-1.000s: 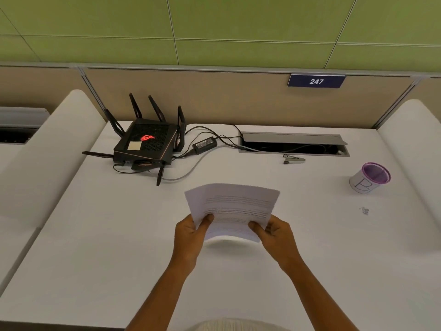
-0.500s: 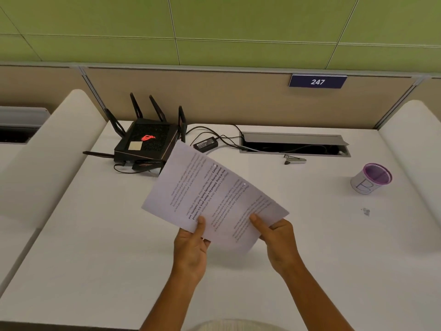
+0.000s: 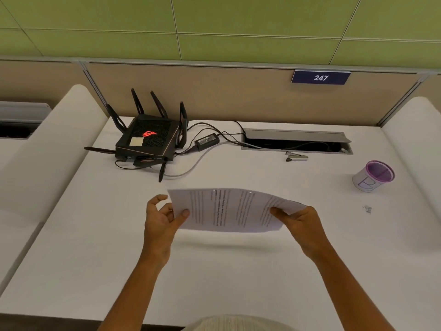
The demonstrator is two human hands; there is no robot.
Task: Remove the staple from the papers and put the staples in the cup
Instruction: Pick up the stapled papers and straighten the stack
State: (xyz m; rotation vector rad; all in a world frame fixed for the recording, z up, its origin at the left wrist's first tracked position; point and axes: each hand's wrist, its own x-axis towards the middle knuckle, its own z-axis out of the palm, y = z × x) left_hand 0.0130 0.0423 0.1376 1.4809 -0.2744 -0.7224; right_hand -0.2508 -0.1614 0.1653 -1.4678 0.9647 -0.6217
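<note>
I see a white desk (image 3: 238, 271). On it, far left, sits a black router (image 3: 148, 140) with its power adapter (image 3: 206, 141) beside it; a staple remover (image 3: 296, 157) lies by the cable hatch (image 3: 296, 140); at right stand a cup (image 3: 373, 176) and, nearer me, loose staples (image 3: 367, 209)

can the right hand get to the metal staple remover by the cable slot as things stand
Probably not yet: the right hand is holding the white printed papers. The small metal staple remover lies beyond them, with bare white desk between.

Both forearms are being shown bare, no sleeves being worn to the wrist. A pale, ribbed knit garment (image 3: 238, 323) is being worn on the torso.
</note>
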